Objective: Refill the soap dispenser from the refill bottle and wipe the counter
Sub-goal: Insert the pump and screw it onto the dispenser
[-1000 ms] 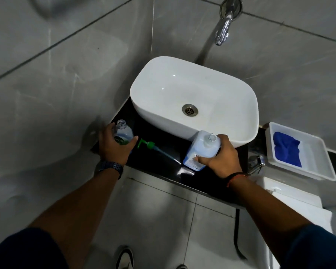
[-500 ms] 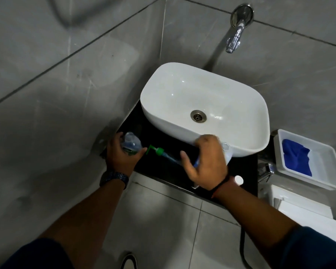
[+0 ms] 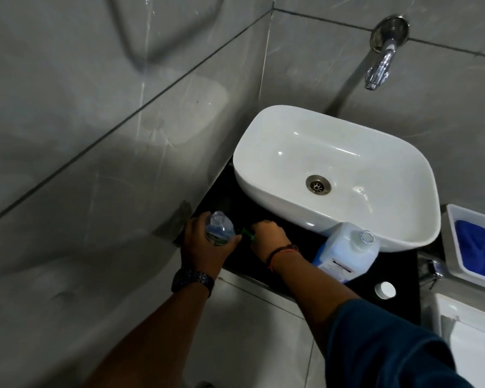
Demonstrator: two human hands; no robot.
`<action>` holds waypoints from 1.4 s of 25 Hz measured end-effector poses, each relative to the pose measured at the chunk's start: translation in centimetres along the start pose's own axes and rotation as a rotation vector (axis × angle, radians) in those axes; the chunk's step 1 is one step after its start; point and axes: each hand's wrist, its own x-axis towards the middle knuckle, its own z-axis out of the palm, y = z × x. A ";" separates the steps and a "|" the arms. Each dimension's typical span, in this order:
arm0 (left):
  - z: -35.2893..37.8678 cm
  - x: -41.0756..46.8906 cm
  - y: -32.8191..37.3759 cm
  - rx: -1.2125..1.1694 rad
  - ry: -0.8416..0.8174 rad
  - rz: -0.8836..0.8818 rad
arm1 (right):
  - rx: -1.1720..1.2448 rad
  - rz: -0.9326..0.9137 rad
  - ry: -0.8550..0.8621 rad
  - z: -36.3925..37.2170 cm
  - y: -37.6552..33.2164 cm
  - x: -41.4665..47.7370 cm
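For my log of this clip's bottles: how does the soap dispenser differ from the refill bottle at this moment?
The soap dispenser is small and clear; the refill bottle is much larger and milky white. The left hand grips the soap dispenser, while the refill bottle stands free on the counter. Both necks are open.
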 end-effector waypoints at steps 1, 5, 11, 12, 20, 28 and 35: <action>0.0 0.1 0.0 0.002 -0.004 0.002 | 0.053 0.002 0.052 -0.2 -0.4 -0.1; -0.6 0.4 1.0 -0.013 -0.019 -0.063 | 0.382 -0.080 0.423 -5.3 -3.3 -0.7; -2.8 1.2 6.4 0.036 -0.003 -0.066 | 1.104 -0.242 0.854 -19.1 -7.5 -4.4; -3.2 1.3 7.5 0.039 0.003 -0.056 | 1.188 -0.260 0.858 -20.8 -7.7 -5.1; -5.7 0.8 15.6 0.033 0.073 0.133 | 1.173 -0.360 0.824 -26.4 -6.9 -10.1; -5.8 0.4 20.1 0.007 -0.048 0.125 | 1.132 -0.380 0.836 -28.1 -4.9 -12.3; -5.6 0.5 22.1 0.009 -0.062 0.118 | 1.158 -0.404 0.931 -30.2 -3.9 -13.9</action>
